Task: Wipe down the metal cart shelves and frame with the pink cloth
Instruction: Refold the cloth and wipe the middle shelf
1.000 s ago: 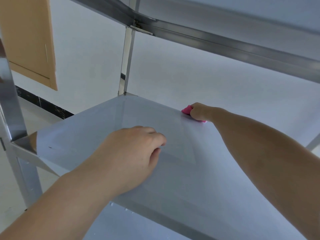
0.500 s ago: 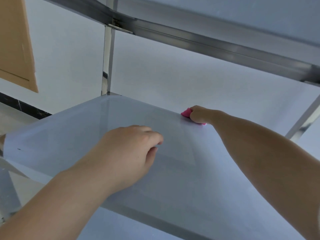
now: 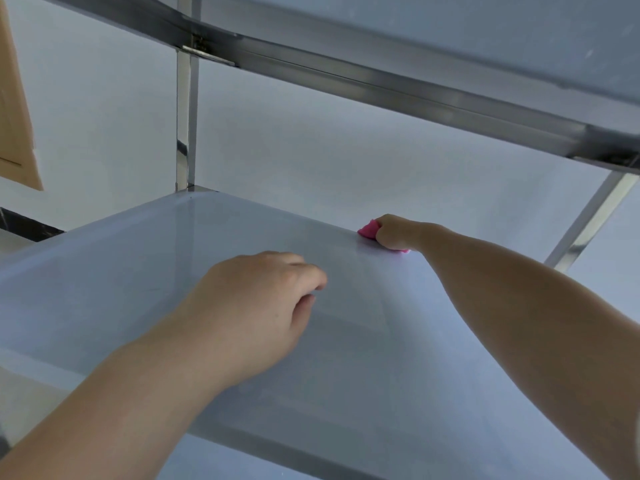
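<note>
Right hand (image 3: 398, 233) round pink cloth (image 3: 367, 231) — far shelf (image 3: 138, 258) edge

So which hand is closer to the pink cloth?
Right. The right hand grips the cloth at the far edge of the shelf. The left hand rests on the shelf nearer the person, well apart from the cloth.

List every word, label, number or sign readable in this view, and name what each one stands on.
None can be read.
The metal shelf, the upper rail and the upright post bear no lettering.
The pink cloth, mostly hidden under the right hand, shows no print.
The tan panel at the left edge shows none.
</note>
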